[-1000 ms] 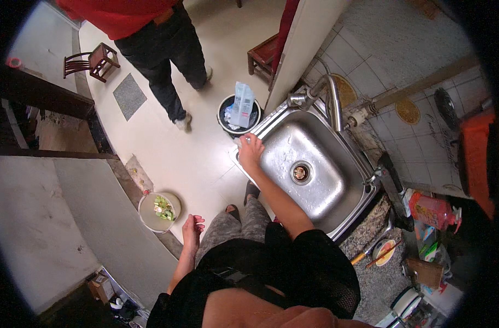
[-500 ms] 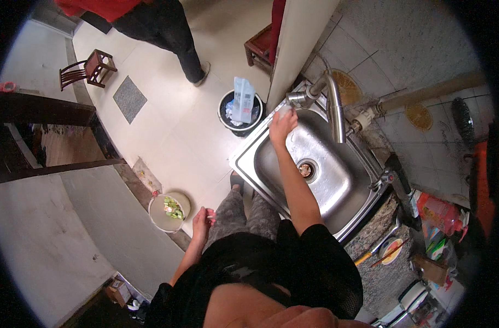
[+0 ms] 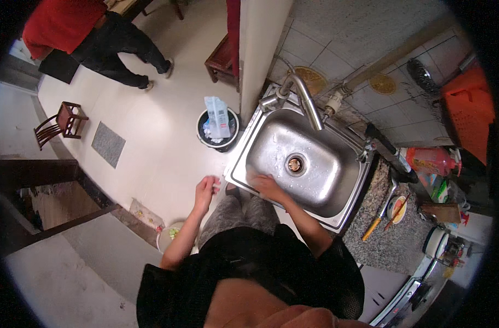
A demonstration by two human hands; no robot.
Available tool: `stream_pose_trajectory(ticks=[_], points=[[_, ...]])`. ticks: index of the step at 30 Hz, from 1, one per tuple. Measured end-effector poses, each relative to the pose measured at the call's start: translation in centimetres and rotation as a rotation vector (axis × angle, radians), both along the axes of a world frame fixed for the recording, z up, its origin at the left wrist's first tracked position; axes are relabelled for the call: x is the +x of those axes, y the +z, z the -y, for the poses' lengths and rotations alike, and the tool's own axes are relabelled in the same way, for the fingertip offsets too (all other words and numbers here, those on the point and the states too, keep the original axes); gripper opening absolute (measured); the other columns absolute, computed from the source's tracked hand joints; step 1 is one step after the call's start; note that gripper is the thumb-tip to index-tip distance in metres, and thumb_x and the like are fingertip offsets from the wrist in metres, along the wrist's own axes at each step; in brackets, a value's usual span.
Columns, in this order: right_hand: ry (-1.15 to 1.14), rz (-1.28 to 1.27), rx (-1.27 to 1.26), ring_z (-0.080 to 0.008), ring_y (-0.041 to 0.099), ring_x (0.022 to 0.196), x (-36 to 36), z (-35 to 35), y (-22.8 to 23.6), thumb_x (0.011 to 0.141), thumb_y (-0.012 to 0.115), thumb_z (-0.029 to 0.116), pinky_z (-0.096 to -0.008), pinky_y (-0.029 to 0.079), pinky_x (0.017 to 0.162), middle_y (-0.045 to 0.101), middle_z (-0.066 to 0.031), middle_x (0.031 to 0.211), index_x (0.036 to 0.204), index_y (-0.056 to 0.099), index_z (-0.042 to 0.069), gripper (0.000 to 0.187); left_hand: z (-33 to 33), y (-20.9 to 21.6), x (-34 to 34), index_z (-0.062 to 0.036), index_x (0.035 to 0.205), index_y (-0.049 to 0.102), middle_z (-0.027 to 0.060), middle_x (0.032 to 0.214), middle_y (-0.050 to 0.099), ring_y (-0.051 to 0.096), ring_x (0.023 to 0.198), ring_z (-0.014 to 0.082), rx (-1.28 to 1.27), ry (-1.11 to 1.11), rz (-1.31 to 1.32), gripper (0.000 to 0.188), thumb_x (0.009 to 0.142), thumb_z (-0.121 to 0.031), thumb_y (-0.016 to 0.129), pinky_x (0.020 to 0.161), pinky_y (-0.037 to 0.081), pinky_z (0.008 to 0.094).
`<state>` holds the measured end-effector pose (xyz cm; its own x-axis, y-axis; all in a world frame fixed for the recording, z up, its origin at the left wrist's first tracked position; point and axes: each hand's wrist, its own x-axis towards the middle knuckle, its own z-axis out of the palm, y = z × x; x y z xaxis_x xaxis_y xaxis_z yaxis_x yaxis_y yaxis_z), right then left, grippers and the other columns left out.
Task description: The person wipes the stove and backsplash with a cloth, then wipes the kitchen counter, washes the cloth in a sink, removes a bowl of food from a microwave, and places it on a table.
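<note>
Over the near left rim of the steel sink [image 3: 320,188] is my right hand [image 3: 266,187]. Motion smears its fingers, so I cannot make out whether it holds anything. To its left, my left hand [image 3: 207,188] hangs in the air above the floor. Its fingers are loosely bent and a little apart, with nothing visible in them. Water drops dot the basin around the drain [image 3: 296,164], where brownish bits lie. At the sink's far corner stands the metal faucet [image 3: 304,95], apart from both hands.
A bin [image 3: 203,134] holding plastic bags stands left of the sink. A pale bucket [image 3: 164,239] is partly behind my left arm. The granite counter [image 3: 364,249] bears a yellow-handled tool [image 3: 373,227] and a small bowl [image 3: 397,205]. Further off are a wooden chair [image 3: 71,120] and a person [image 3: 112,49].
My right hand has moved from beside the faucet to the sink's near left rim. My left hand has risen closer to the sink. The view has shifted, and the other person has stepped.
</note>
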<state>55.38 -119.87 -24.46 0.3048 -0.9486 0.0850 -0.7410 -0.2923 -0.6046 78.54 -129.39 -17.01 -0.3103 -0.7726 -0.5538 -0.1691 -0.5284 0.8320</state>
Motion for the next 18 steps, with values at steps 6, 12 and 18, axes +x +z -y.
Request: stream_pose_trajectory(ticks=[6,12,18], points=[[-1.113,1.617,0.522,-0.0191,0.050,0.097,-5.4,-2.0,0.2,0.086,0.042,0.018,-0.0342,0.042,0.082,0.050,-0.0069,0.108,0.115,0.040,0.009,0.030,9.4,0.7,-15.5,-0.0016,0.113,0.041,0.0188,0.112,0.042,0.040,0.105,0.0333,-0.905,-0.419,0.016,0.038,0.079,-0.016,0.051,0.089,0.032,0.0349],[-1.246,1.824,0.291,-0.0229,0.051,0.093,-8.6,-1.3,-3.5,0.084,0.041,0.011,-0.0340,0.041,0.083,0.052,-0.0109,0.102,0.106,0.046,0.003,0.024,13.3,1.1,-22.8,0.0004,0.092,0.053,0.0177,0.089,0.052,0.049,0.088,0.0334,-0.999,-0.586,0.248,0.023,0.081,-0.019,0.047,0.077,0.039,0.0370],[-1.177,1.825,0.173,-0.0234,0.051,0.091,-10.8,1.6,-4.0,0.079,0.040,0.006,-0.0342,0.041,0.082,0.052,-0.0108,0.098,0.098,0.049,0.003,0.021,12.3,1.9,-20.9,-0.0022,0.090,0.054,0.0142,0.094,0.054,0.050,0.088,0.0332,-0.889,-0.397,0.238,0.018,0.079,-0.016,0.049,0.076,0.039,0.0378]])
